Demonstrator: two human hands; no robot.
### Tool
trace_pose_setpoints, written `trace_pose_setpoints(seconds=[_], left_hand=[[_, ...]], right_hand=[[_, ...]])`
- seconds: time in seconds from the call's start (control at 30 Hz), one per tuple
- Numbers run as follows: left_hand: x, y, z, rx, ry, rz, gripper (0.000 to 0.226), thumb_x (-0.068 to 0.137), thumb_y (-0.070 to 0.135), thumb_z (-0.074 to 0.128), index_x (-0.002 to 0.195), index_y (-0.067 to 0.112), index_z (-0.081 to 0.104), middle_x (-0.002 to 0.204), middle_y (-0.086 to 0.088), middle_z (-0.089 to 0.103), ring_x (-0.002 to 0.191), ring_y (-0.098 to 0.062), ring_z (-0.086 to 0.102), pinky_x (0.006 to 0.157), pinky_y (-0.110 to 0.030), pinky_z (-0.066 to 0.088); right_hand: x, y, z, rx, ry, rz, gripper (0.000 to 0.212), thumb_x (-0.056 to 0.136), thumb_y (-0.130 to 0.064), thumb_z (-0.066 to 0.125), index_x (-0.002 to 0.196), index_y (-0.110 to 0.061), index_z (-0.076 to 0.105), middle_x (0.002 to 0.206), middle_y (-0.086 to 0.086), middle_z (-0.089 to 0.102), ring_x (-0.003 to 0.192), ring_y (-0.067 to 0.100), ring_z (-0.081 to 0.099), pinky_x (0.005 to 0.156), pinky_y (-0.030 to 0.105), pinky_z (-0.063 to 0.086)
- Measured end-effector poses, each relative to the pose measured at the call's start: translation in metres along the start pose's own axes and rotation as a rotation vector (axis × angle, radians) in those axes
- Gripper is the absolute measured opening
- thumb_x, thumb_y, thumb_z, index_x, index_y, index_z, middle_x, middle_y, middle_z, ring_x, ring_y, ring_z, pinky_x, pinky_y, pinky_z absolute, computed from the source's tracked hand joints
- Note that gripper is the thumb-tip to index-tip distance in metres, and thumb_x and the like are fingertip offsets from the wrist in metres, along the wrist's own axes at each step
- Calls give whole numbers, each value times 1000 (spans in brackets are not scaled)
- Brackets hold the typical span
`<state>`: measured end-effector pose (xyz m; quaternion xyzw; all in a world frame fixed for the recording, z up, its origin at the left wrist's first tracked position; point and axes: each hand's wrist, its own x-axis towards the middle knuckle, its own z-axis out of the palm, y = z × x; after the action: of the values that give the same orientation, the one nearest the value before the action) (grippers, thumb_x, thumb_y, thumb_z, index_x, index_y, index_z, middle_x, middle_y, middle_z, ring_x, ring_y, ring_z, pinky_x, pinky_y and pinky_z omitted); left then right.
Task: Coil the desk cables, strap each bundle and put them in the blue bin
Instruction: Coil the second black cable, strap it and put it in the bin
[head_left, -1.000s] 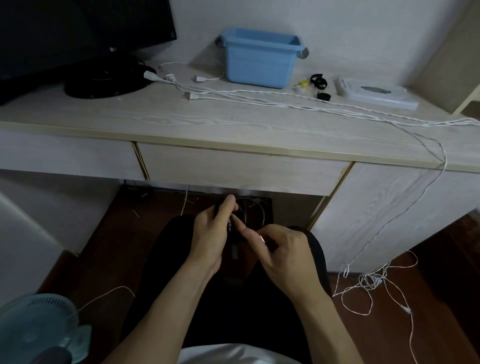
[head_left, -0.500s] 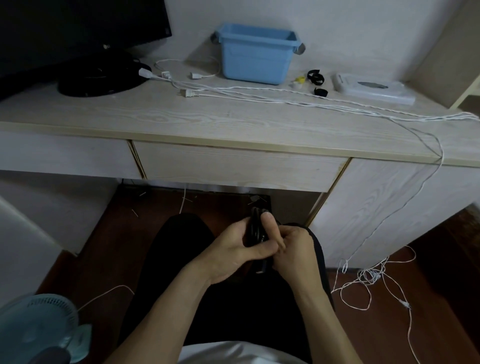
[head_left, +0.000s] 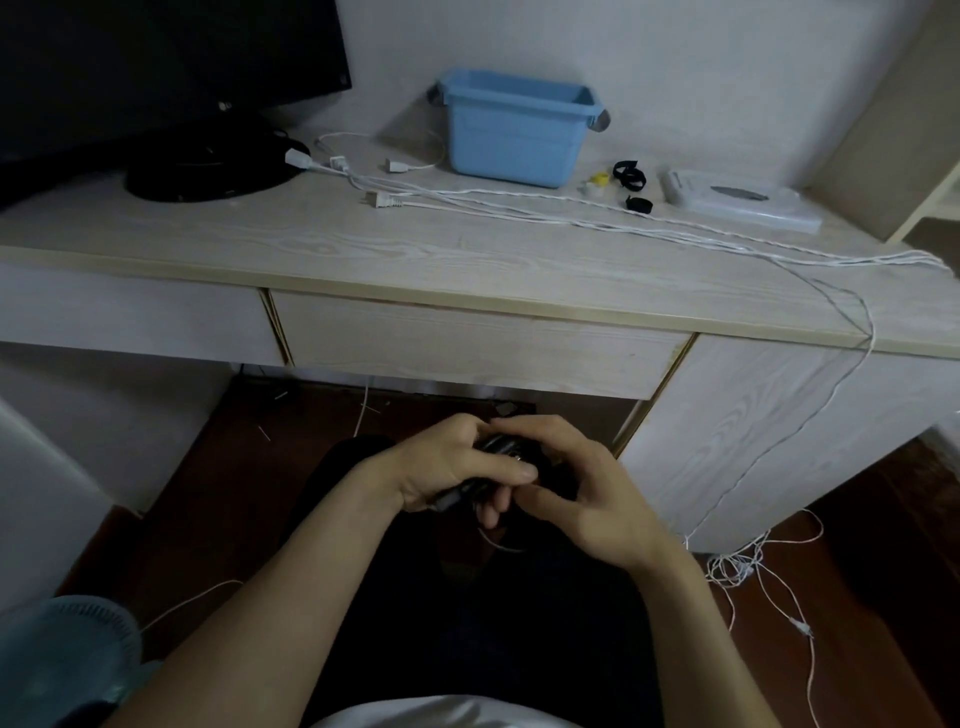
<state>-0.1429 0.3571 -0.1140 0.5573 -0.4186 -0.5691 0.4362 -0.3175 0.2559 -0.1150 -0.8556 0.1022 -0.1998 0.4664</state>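
Observation:
Over my lap, below the desk drawer, both hands hold a coiled black cable bundle (head_left: 500, 451). My left hand (head_left: 452, 467) grips it from the left, thumb laid across it. My right hand (head_left: 571, 483) curls its fingers over the bundle from the right. Most of the bundle is hidden by my fingers. The blue bin (head_left: 519, 130) stands at the back of the desk (head_left: 467, 270). Long white cables (head_left: 519, 210) run across the desk and drop over its right edge. Black straps (head_left: 629, 175) lie right of the bin.
A black monitor (head_left: 156, 62) on a round base fills the desk's back left. A white flat box (head_left: 737, 202) lies at the back right. Tangled white cable (head_left: 748, 561) sits on the floor at right. A teal fan (head_left: 62, 660) is at lower left.
My hands have closed together round the black bundle and turned it flat; the left thumb now lies across it and the right fingers reach over its top.

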Motion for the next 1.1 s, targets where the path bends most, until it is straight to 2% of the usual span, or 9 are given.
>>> trace_pose_setpoints(seconds=[0.1,0.2,0.27,0.4,0.5,0.7,0.8,0.9,1.1], left_hand=[[8,16,1,-33,-40,-58,20,87,12,68,69,7,72,57,-13,64,47,-19,62,51,-24,51],[18,24,1,-120,-5,-43,30,82,22,74,85,-8,69,63,-19,62,62,-28,65,64,-29,55],[24,31,0,-85,19,-19,35,84,25,72,81,-9,66,60,-17,60,65,-27,65,69,-29,52],[31,49,0,-104,63,27,29,79,26,75,55,13,66,51,-7,55,55,-18,56,61,-24,49],[29,61,-6,-239,-56,44,20,82,24,75,71,10,67,56,-3,53,53,-13,52,55,-22,48],[26,88,-20,-86,-298,144,24,83,4,73,102,2,59,68,3,55,55,-6,50,57,-18,43],[23,102,-23,-63,-332,187,24,79,-3,71,83,20,74,66,8,60,54,-2,52,58,-15,44],[20,110,-27,7,-267,188,26,76,-5,66,70,20,73,62,5,59,55,-4,54,60,-16,45],[14,125,-29,191,-162,122,4,87,2,63,83,2,63,56,0,63,53,-8,58,60,-17,47]], right_hand=[[7,0,-11,-43,-17,-12,49,86,-16,78,131,-26,62,121,-7,63,117,17,61,100,37,50],[17,-1,-14,-26,90,-58,44,83,-21,80,125,-23,67,113,-2,63,110,16,63,97,32,50],[24,0,-13,44,185,-102,36,84,-17,78,120,-17,71,108,3,63,104,20,64,94,35,52],[33,-3,-19,15,340,-165,28,84,-15,76,112,-14,73,106,4,64,102,19,65,91,35,53],[40,-12,-25,-88,405,-262,26,88,-20,74,112,-18,66,110,2,61,107,18,62,91,36,52],[55,-34,-54,-415,209,-342,27,92,-10,66,119,-14,71,134,6,52,121,14,56,98,24,49],[60,-50,-57,-636,183,-517,28,99,-20,54,118,-13,73,130,9,59,117,23,59,92,37,52],[68,-58,-62,-805,206,-643,28,98,-25,56,114,-10,73,121,9,65,112,27,61,86,42,53],[71,-61,-71,-606,265,-518,16,91,-14,66,105,-7,66,113,0,71,98,15,68,82,26,55]])
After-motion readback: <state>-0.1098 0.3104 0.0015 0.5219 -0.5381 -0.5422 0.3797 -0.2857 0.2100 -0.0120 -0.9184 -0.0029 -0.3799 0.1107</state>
